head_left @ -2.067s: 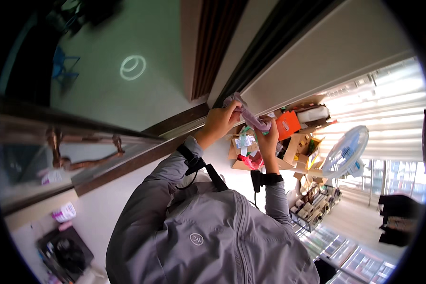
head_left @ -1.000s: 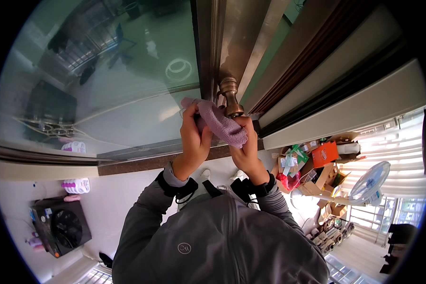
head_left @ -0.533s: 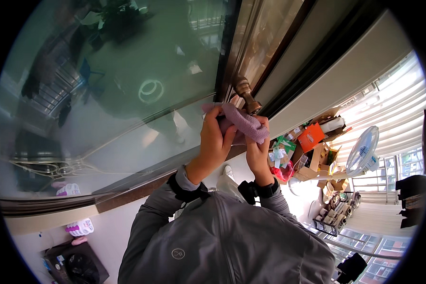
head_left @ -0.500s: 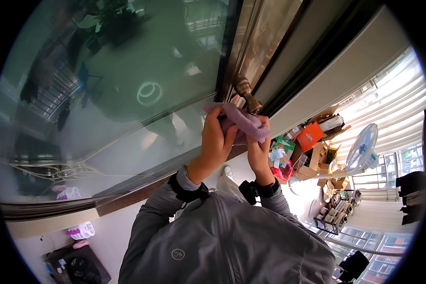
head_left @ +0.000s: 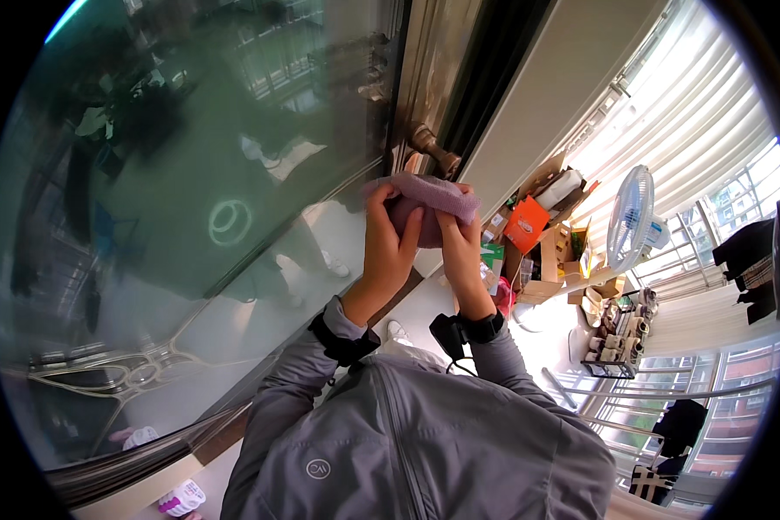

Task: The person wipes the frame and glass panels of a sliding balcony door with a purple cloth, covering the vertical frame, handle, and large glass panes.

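A purple cloth (head_left: 425, 192) is bunched between both hands, held up in front of my chest. My left hand (head_left: 388, 234) grips its left side, thumb pressed against the near fold. On the other side, my right hand (head_left: 461, 238) closes around the right end, the fingers partly hidden by the fabric. Just beyond the cloth a bronze door handle (head_left: 433, 149) juts from the brown door frame (head_left: 416, 95); a small gap seems to lie between handle and cloth. To the left stretches a large glass door panel (head_left: 173, 208) full of reflections.
Right of the doorway are cardboard boxes (head_left: 542, 264) with an orange box (head_left: 527, 225) on them. Past those stand a white fan (head_left: 633, 218) and a shoe rack (head_left: 615, 342). White curtains (head_left: 667, 130) hang along the windows. White-and-purple packaging (head_left: 182, 498) lies at lower left.
My view has turned, so the door and boxes sit further left. Both hands have drawn the cloth slightly away from the handle and folded it more compactly.
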